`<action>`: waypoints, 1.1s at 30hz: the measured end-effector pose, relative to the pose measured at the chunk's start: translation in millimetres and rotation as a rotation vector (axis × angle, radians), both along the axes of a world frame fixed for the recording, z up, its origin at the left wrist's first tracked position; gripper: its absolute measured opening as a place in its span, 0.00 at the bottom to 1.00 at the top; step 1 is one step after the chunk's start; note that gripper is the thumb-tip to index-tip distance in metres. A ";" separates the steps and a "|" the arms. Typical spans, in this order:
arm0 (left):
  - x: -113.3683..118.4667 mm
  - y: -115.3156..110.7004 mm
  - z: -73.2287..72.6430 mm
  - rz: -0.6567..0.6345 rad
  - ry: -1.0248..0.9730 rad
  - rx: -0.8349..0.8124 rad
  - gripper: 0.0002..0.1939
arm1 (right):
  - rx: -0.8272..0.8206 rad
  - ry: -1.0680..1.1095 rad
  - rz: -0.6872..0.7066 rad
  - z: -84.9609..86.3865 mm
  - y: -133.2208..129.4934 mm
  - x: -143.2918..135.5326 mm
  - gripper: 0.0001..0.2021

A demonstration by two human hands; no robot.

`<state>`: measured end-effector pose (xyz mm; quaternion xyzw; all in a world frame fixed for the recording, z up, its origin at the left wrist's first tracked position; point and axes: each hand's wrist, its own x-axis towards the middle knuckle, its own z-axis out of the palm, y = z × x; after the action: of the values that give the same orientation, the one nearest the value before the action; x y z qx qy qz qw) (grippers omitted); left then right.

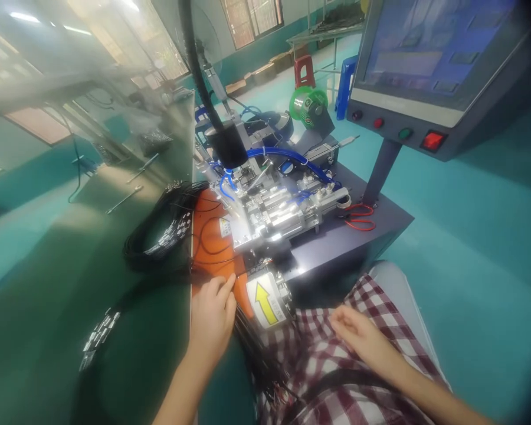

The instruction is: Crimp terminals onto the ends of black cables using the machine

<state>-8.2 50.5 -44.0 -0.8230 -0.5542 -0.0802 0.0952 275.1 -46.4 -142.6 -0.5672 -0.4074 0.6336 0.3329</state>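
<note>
My left hand (213, 310) is at the left edge of the orange plate (210, 245), its fingers closed together beside the thin black cables; what they hold, if anything, is hidden. A white label with a yellow arrow (266, 302) lies just right of it. My right hand (351, 327) rests over the checkered cloth (380, 301) on my lap, fingers curled, and whatever is between them cannot be made out. Ahead of both hands stands the metal machine (278, 206) with blue tubes. A bundle of black cables (252, 348) hangs between my hands.
Coiled black cables with silvery ends (159, 230) lie on the green table (154, 321) at left. Red-handled scissors (360, 218) lie on the machine base. A monitor (433, 59) with buttons stands at upper right, and a green reel (308, 106) sits behind the machine.
</note>
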 end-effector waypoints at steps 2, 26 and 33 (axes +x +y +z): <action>-0.2 -0.7 0.2 -0.004 0.000 0.001 0.20 | 0.000 -0.013 0.008 0.3 0.6 -1.1 0.13; -0.2 32.8 -7.4 0.049 -0.180 -0.023 0.22 | -0.043 -0.042 0.069 -8.7 -3.7 -18.5 0.21; 0.7 34.0 -3.8 0.047 -0.220 -0.040 0.22 | -0.043 -0.035 0.078 -13.2 -4.9 -18.9 0.19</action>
<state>-7.5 84.5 -47.8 -0.7978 -0.5820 -0.1564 0.0192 256.2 -51.2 -155.7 -0.5687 -0.4214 0.6448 0.2885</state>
